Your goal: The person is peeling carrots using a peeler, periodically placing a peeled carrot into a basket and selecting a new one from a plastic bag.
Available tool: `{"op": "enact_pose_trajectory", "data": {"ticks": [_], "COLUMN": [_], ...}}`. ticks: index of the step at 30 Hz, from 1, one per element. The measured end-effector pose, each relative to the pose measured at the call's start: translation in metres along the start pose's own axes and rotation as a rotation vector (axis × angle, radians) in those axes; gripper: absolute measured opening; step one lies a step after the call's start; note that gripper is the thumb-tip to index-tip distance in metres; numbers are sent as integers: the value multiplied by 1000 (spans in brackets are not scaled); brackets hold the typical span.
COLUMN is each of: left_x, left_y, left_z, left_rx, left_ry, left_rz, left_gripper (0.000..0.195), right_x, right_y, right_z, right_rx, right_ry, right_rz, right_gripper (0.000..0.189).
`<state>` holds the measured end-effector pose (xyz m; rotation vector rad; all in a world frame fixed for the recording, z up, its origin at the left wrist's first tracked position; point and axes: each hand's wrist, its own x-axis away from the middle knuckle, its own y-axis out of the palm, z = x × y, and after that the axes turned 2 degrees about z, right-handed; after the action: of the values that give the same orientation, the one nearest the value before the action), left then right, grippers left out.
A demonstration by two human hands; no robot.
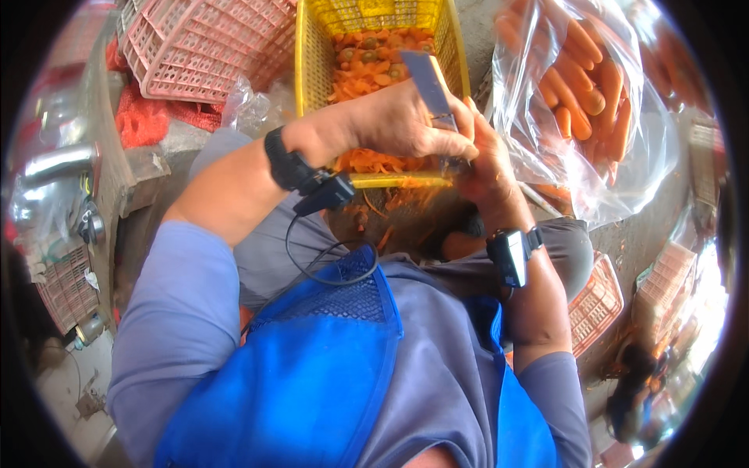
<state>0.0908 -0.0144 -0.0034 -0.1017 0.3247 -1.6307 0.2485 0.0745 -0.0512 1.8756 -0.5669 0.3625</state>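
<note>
My left hand is closed around a flat, metal-looking tool, its broad end pointing up and away from me. My right hand meets it at the fingertips, palm turned inward. A dark, blurred piece shows between the two hands, and I cannot tell whether it belongs to the tool. Both hands are over the near right corner of a yellow plastic basket. Inside the basket lie orange carrot peelings and round carrot ends.
A clear plastic bag of whole carrots stands at the right. Pink plastic crates lean at the upper left, above red mesh netting. Another crate sits by my right knee. Orange scraps litter the floor.
</note>
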Motion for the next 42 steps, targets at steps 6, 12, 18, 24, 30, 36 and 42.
{"op": "enact_pose_trajectory", "data": {"ticks": [6,12,18,24,30,36,42], "left_x": [-3,-1,-1,-6,-9,-9,-2], "left_y": [-42,-111,-47,-6,-73,-91,-7], "left_z": [-27,-54,-6,-23,-39,-20,0], "left_rx": [-22,-185,-148,-89,-83,-109,1], "left_ry": [-138,-383,-171,43,-357,-313,-151], "left_rz": [188,626,220,92,323,619,11], "left_gripper": [19,21,18,18,20,24,17], "right_x": [-6,6,-6,-4,3,0,0], "right_y": [-20,-12,-22,-11,-19,-24,-11], "right_z": [10,8,4,5,12,6,-1], "right_rx": [17,25,4,75,-73,13,-1], "right_ry": [-1,-18,-54,-43,80,-42,7], "right_rz": [-143,-36,79,-47,-52,39,32], "right_gripper": [47,43,45,46,46,46,43]}}
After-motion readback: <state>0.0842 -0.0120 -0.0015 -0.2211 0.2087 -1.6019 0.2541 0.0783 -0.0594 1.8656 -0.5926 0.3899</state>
